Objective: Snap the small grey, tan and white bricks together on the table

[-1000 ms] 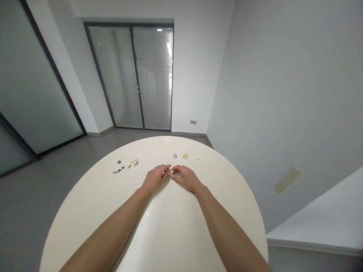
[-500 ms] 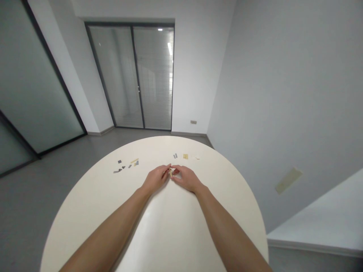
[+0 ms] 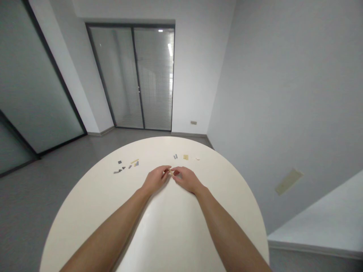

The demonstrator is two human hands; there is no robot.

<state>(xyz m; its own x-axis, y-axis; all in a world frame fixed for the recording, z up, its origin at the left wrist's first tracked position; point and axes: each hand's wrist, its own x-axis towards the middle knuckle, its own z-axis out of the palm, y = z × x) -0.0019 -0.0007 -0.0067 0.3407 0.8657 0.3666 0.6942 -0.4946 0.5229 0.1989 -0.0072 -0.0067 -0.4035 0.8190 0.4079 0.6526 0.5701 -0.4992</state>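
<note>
Left hand (image 3: 155, 179) and right hand (image 3: 185, 178) pinch one tan piece (image 3: 171, 172), well inside the table (image 3: 170, 230) rim

Your table (image 3: 170, 226) has a smooth top with a soft gloss. The tan piece (image 3: 171, 172) you pinch looks like matt plastic, though it's tiny.

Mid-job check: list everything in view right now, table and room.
table: one, cream, round.
held piece: one, tan, pinched above the table's far half.
left pile: several pieces, grey and tan, on table left of held piece.
right group: few pieces, grey, tan, pale, on table beyond held piece.
glass doors: two panels, dark frames, far wall.
wall socket: one, pale, low on far wall.
left hand: one, bare, gripping held piece.
right hand: one, bare, gripping held piece.
</note>
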